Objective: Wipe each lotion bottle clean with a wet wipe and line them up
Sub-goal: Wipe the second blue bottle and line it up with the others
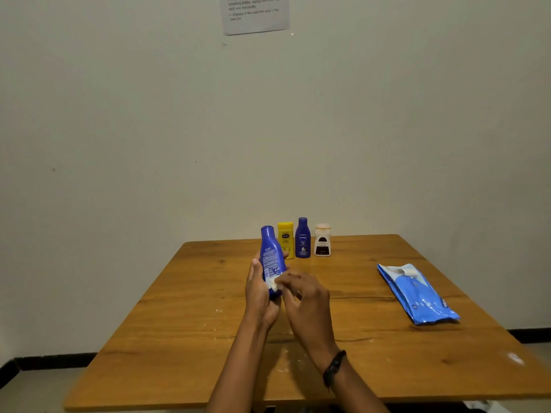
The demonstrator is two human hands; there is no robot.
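Above the middle of the brown wooden table (179,338), a bit nearer its far edge, the left hand (259,296) holds a blue plastic lotion bottle (269,254) up in the air, cap on top. Its fingers and thumb curl round the lower half. The right hand (307,299) pinches a small white wet wipe (273,284) in its fingertips and presses it on the bottom part of that bottle. So I think this bottle is being wiped right now.

At the far edge three more bottles stand in a neat row, close side by side: a yellow plastic bottle (286,238), a dark blue plastic bottle (303,238) and a white bottle with a dark label (322,241). I cannot tell if these are clean or waiting. The held bottle has no place in the row yet.

Near the right edge lies a flat blue pack of wipes (417,293).

The dark blue bottle says "NIVEA". The yellow one has a dark oval badge, too small to read. The held bottle shows tiny white print. A grey paper sheet (255,13) on the wall says in part "wiping and returning each one individually" and "Dispose of the used wet wipe".
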